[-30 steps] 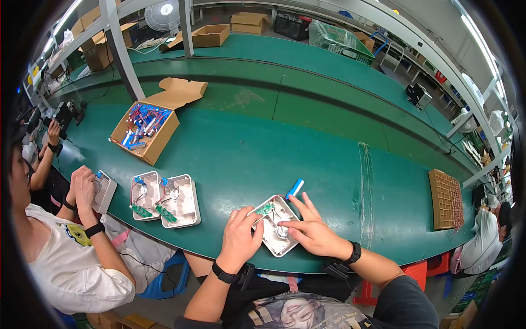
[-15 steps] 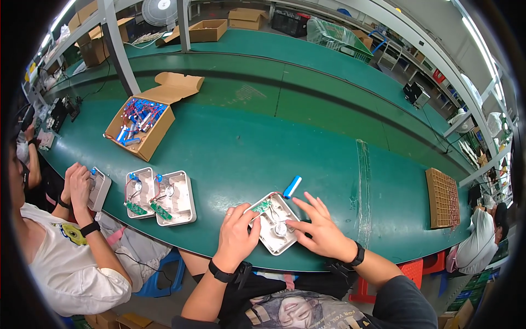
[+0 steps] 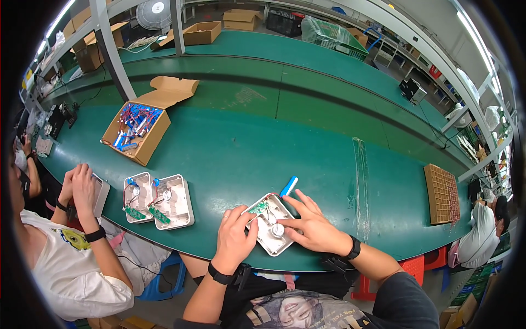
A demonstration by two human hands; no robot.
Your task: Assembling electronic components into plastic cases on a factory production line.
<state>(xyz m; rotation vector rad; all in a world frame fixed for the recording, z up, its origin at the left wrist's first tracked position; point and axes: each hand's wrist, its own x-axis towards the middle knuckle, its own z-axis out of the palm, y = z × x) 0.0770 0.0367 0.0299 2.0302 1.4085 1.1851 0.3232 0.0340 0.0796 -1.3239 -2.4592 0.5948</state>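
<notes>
An open white plastic housing [image 3: 269, 244] lies before me on the green table. Inside it are a green circuit board [image 3: 259, 208], thin wires and a round white part [image 3: 278, 230]. My left hand [image 3: 235, 230] grips the housing's left edge, its fingertips beside the board. Over the right side reaches my right hand [image 3: 316, 223], fingers apart, with the index finger and thumb close to the round part. Whether those fingertips touch it is hard to tell. Just beyond the housing, a blue and white cylindrical battery [image 3: 289, 186] lies at the end of a red wire.
Two more white housings [image 3: 176, 211] with boards and wires stand at left. Behind them is an open cardboard box [image 3: 148, 143] of blue batteries. A co-worker's hands [image 3: 80, 186] hold another housing at far left. A divided brown tray [image 3: 435, 194] sits far right.
My right hand has moved slightly left, its fingers further over the housing beside the round part. My left hand keeps its grip. The co-worker's housing has shifted under their hands.
</notes>
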